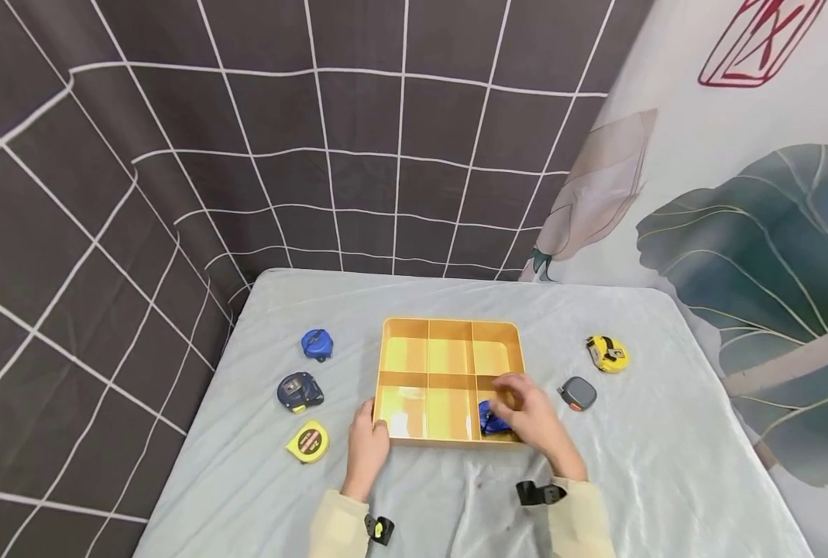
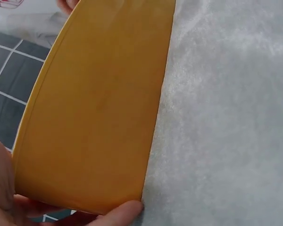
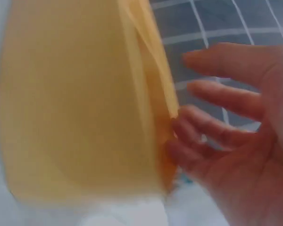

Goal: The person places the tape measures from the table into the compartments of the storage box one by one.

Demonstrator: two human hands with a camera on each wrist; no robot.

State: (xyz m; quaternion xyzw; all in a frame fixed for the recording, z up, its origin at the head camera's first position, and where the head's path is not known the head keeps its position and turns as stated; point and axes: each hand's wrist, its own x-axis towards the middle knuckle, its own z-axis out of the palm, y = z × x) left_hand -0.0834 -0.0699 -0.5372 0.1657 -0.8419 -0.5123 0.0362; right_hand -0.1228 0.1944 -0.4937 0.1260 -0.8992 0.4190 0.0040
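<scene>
A yellow six-compartment box (image 1: 424, 442) lies in the middle of the table. My left hand (image 1: 368, 448) holds its front left corner, thumb up at the rim. In the left wrist view, fingers (image 2: 122, 214) curl round the corner of the box wall (image 2: 92, 113). Inside the front right compartment is a blue tape measure (image 1: 489, 419), partly covered by my right hand (image 1: 537, 422). That hand hovers over the compartment. In the right wrist view its fingers (image 3: 226, 96) are loosely bent and spread at the box rim, with nothing between them.
Left of the box are a blue tape measure (image 1: 317, 344), a dark navy one (image 1: 300, 391) and a yellow one (image 1: 308, 442). To the right lie a yellow-and-black tape measure (image 1: 607, 353) and a grey one (image 1: 578, 394). A pale cloth (image 1: 232, 496) covers the table.
</scene>
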